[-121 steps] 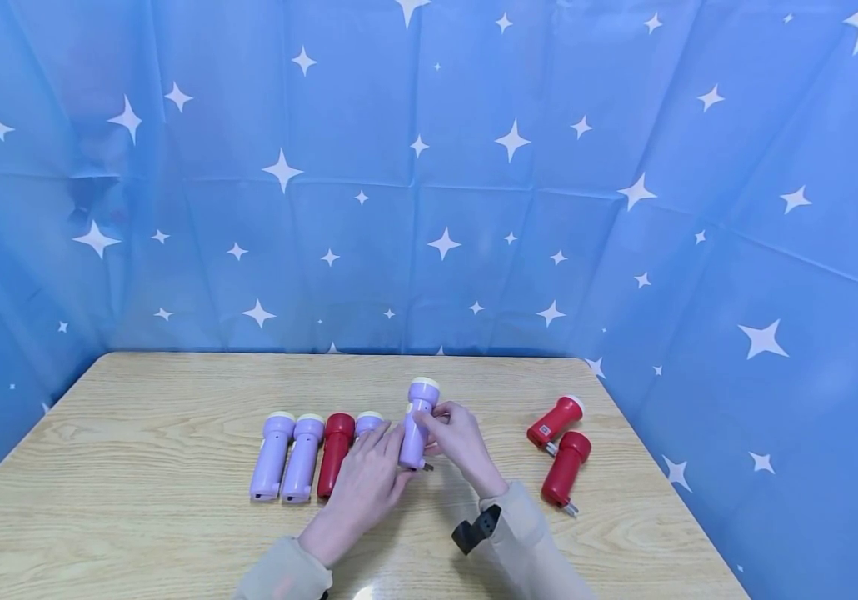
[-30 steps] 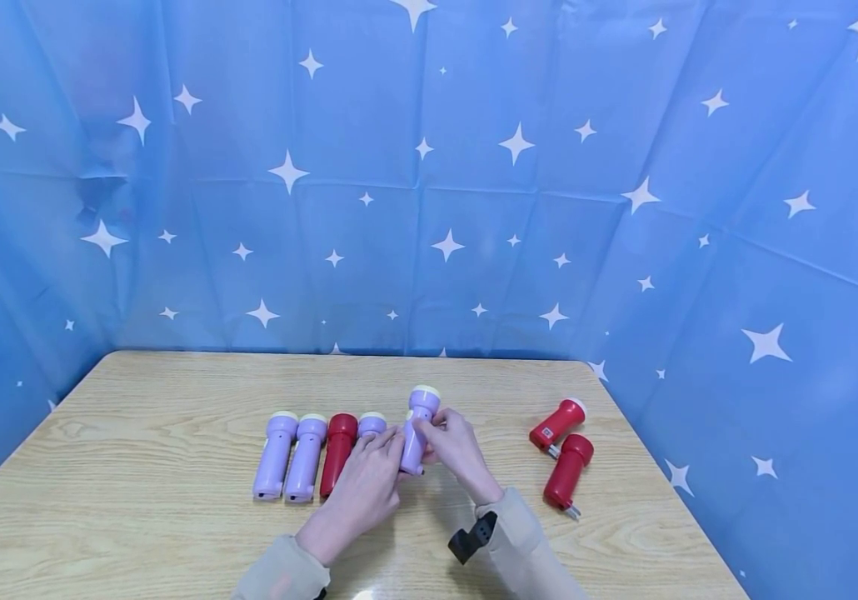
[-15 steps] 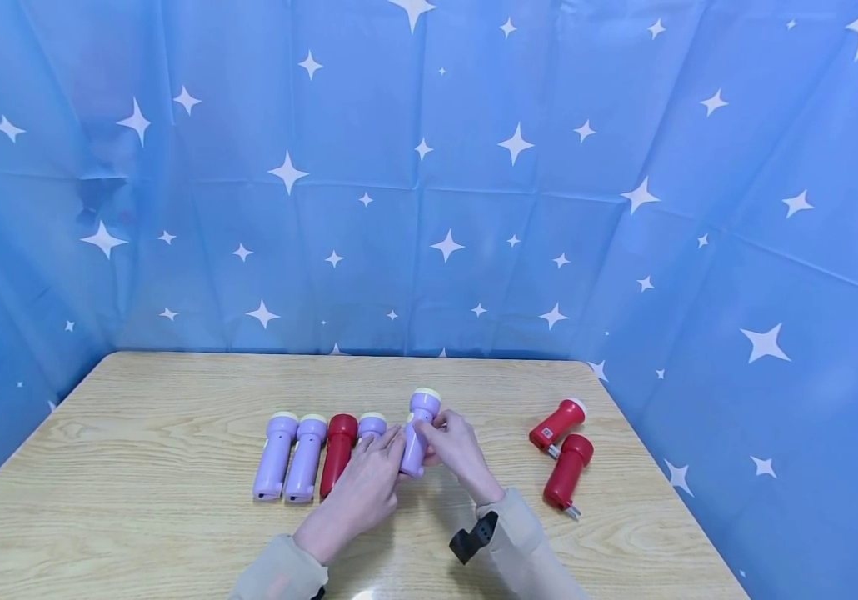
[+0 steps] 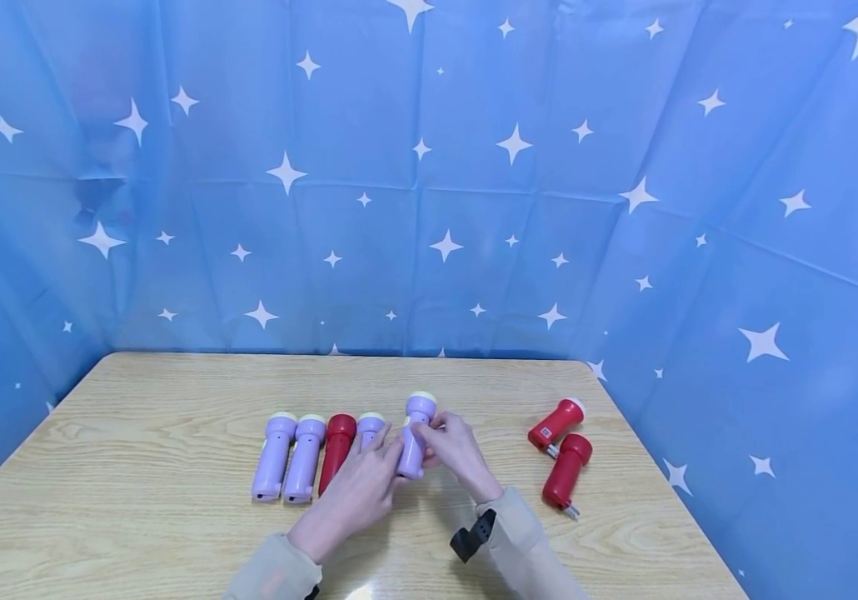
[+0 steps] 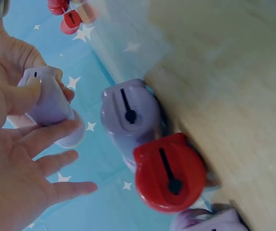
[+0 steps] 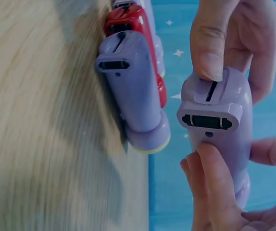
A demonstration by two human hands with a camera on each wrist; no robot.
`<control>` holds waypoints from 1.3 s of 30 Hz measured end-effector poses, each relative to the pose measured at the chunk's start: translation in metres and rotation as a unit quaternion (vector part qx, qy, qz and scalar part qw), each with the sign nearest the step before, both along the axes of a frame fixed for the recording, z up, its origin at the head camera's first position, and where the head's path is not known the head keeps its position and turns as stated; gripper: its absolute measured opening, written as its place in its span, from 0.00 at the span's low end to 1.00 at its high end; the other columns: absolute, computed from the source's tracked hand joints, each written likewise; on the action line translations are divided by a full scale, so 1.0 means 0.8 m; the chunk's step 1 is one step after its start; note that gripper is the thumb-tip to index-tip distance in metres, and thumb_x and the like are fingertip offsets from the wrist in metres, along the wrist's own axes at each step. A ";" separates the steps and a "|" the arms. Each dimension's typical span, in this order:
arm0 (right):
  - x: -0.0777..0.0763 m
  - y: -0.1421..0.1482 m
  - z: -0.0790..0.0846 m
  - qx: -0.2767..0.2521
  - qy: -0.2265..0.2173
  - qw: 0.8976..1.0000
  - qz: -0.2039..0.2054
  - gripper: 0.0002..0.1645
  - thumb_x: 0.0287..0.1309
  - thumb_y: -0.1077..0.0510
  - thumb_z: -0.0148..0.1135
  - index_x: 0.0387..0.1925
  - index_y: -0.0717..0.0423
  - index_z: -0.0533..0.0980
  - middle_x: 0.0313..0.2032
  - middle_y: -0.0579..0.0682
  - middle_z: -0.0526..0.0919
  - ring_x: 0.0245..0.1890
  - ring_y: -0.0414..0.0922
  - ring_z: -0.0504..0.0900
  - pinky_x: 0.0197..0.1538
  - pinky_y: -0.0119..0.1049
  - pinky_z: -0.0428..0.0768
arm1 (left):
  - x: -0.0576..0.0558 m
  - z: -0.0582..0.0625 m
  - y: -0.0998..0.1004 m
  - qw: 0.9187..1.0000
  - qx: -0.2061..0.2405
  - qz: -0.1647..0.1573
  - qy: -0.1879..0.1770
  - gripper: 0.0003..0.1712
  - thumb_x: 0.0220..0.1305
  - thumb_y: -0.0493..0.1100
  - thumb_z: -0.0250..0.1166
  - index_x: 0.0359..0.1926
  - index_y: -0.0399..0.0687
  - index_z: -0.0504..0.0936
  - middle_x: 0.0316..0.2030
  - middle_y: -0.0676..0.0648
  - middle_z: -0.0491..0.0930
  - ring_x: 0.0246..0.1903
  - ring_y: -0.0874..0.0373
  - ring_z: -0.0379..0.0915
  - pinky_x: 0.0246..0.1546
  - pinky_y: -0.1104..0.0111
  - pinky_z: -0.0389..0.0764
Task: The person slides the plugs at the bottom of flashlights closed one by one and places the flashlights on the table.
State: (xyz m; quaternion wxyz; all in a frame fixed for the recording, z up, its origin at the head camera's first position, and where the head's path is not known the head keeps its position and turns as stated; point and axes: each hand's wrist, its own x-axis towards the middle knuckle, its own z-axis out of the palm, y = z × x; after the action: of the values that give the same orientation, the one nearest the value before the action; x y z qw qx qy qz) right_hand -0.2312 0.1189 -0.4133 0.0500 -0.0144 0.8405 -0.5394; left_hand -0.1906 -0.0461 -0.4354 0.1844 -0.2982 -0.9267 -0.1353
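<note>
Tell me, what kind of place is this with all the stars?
Probably an indoor work corner, though I can't be sure. A blue curtain with white stars hangs behind a wood-patterned table, and purple and red flashlights lie on top.

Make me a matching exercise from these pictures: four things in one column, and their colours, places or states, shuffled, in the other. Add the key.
Things:
1. Held flashlight
2. Red flashlight in the row
3. Nearer of the two red flashlights on the right
4. Backdrop

Descriptions:
A. Metal prongs sticking out
B. Blue with white stars
C. Purple, apart from the row
D. Between two purple flashlights

Right pairs: 1-C, 2-D, 3-A, 4-B
</note>
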 end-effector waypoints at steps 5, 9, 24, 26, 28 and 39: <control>-0.002 -0.003 -0.007 0.014 -0.002 1.000 0.012 0.19 0.58 0.54 0.58 0.37 0.70 0.72 0.31 0.61 0.82 0.21 0.41 0.81 0.32 0.44 0.85 | 0.002 -0.004 -0.010 1.000 -0.013 0.012 -0.026 0.34 0.62 0.53 0.62 0.62 0.36 0.70 0.60 0.39 0.74 0.65 0.36 0.63 0.58 0.36 0.65; -0.004 -0.007 -0.015 0.028 -0.005 0.999 0.035 0.18 0.59 0.55 0.58 0.36 0.70 0.72 0.29 0.60 0.82 0.20 0.42 0.82 0.29 0.42 0.85 | 0.003 -0.006 -0.018 0.993 -0.011 0.037 -0.110 0.42 0.60 0.61 0.60 0.67 0.39 0.65 0.68 0.37 0.63 0.70 0.34 0.51 0.62 0.32 0.55; -0.013 -0.028 -0.036 0.065 -0.019 0.997 0.049 0.15 0.54 0.56 0.61 0.29 0.67 0.74 0.24 0.55 0.81 0.18 0.41 0.79 0.25 0.36 0.83 | 0.007 -0.012 -0.020 0.977 -0.002 0.077 -0.197 0.49 0.59 0.67 0.58 0.71 0.44 0.57 0.72 0.36 0.53 0.72 0.32 0.39 0.58 0.25 0.45; -0.014 -0.028 -0.036 0.070 -0.020 0.996 0.049 0.14 0.54 0.56 0.61 0.29 0.66 0.74 0.24 0.55 0.82 0.18 0.40 0.79 0.26 0.36 0.83 | 0.007 -0.011 -0.019 0.977 -0.001 0.073 -0.202 0.47 0.60 0.66 0.57 0.72 0.45 0.57 0.72 0.37 0.53 0.72 0.33 0.39 0.58 0.25 0.45; -0.016 -0.028 -0.037 0.075 -0.022 0.996 0.048 0.13 0.53 0.57 0.60 0.28 0.66 0.75 0.24 0.55 0.82 0.18 0.40 0.79 0.26 0.35 0.83 | 0.007 -0.011 -0.018 0.976 -0.006 0.071 -0.206 0.46 0.61 0.65 0.57 0.72 0.46 0.56 0.73 0.38 0.52 0.73 0.34 0.39 0.58 0.25 0.45; -0.017 -0.013 -0.037 0.103 -0.022 0.991 0.087 0.16 0.57 0.53 0.59 0.28 0.66 0.78 0.21 0.53 0.81 0.19 0.40 0.78 0.27 0.35 0.81 | 0.009 -0.011 -0.018 0.979 -0.015 0.061 -0.195 0.42 0.62 0.62 0.57 0.71 0.51 0.59 0.73 0.44 0.55 0.72 0.34 0.41 0.56 0.24 0.48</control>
State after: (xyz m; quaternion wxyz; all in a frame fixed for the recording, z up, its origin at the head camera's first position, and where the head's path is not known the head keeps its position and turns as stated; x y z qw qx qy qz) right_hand -0.2447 0.1081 -0.4427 0.1168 -0.0703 0.8859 -0.4434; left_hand -0.1832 -0.0605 -0.4441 0.0035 -0.2116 -0.9633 -0.1650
